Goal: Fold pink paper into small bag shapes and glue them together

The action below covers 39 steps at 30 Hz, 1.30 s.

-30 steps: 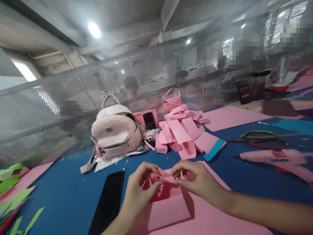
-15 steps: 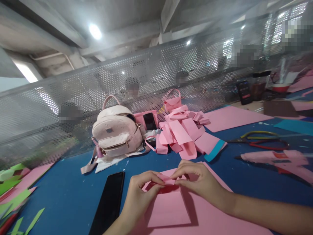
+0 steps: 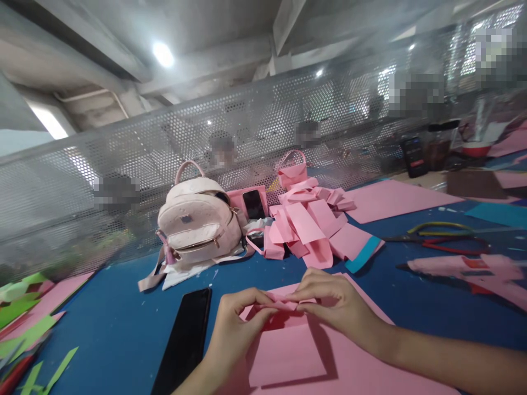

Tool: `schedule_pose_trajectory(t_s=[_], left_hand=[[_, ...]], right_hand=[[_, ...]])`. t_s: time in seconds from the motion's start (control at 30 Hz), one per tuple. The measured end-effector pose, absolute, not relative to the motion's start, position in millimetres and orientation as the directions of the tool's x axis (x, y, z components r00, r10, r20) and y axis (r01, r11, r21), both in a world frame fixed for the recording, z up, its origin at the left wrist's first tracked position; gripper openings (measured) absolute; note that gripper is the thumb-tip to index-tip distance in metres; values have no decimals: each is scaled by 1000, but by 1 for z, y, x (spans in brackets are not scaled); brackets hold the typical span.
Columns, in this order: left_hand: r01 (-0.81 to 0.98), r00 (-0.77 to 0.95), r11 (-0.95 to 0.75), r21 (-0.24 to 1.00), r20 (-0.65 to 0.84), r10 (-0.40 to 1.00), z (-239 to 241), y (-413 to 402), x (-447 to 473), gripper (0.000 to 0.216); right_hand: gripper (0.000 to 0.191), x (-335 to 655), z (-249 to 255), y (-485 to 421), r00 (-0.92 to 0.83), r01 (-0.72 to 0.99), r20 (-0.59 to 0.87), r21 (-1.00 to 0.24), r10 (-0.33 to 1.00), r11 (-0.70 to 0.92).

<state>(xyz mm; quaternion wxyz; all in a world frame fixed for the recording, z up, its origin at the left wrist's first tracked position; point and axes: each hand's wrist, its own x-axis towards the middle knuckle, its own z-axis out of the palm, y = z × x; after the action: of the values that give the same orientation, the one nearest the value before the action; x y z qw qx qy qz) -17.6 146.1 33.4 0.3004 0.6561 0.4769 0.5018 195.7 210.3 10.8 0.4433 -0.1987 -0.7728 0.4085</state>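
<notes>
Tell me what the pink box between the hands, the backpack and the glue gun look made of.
Box: matte paper or thin card, judging by its creased edges and flat front.
Backpack: probably faux or real leather, with a soft sheen on smooth panels.
Glue gun: likely plastic, from its molded-looking body; the dark tip is unclear.

Left hand [image 3: 236, 321] lower than second ago; pink flap [image 3: 283, 304] lower too; less box [image 3: 285, 356] interior showing.
</notes>
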Motion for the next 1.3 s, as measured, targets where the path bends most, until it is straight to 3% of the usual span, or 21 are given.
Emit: schedule_pose_trajectory(t_s=[0.43,0.63,0.97,1.3], left_hand=[[278,24,-278,919,282,959,38,145,-13,11],[205,90,-174,963,158,983,37,146,-11,11],[448,115,-407,796,400,909,45,149,-25,10],[430,70,-384,817,394,916,40,144,-21,16]], right_hand=[[16,198,0,219,-560,-91,617,-710,554,699],[17,201,1,217,-589,-66,611,-688,529,722],[5,201,8,212,-512,92,512,-766,690,637],[22,201,13,214,-528,-12,608,-703,593,711]])
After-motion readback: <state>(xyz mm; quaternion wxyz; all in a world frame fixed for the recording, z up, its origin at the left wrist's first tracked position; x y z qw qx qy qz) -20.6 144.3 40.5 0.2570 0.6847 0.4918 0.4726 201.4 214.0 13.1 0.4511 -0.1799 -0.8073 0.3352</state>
